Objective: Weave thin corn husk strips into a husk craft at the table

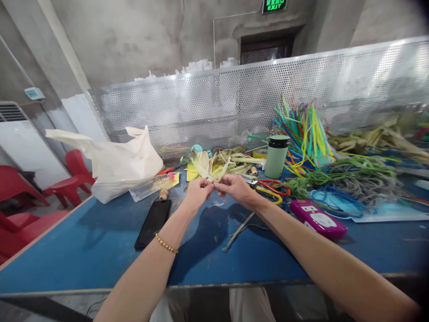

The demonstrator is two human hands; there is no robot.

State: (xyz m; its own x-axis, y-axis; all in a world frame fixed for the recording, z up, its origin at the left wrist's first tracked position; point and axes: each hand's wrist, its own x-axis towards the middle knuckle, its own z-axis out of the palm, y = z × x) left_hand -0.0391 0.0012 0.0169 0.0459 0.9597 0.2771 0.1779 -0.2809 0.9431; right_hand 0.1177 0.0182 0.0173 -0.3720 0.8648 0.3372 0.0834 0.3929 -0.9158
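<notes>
My left hand (197, 193) and my right hand (237, 188) meet above the middle of the blue table (110, 241). Both are closed in a pinch on a pale, dried corn husk (202, 166), whose broad leaves fan upward beyond the fingertips. The exact grip is partly hidden by the fingers. Below my right hand a narrow husk strip (238, 232) hangs or lies near the tabletop; which of the two I cannot tell. Red-handled scissors (273, 183) lie just right of my right hand, beside a yellow loop handle (272, 195).
Left are a black phone (153, 224), a clear plastic bottle (150, 187) and a white bag (124, 165). Right are a green cup (276, 158), a purple case (318, 219), colourful pipe cleaners (306, 134) and tangled cords (355, 179). A perforated metal screen (187, 107) stands behind.
</notes>
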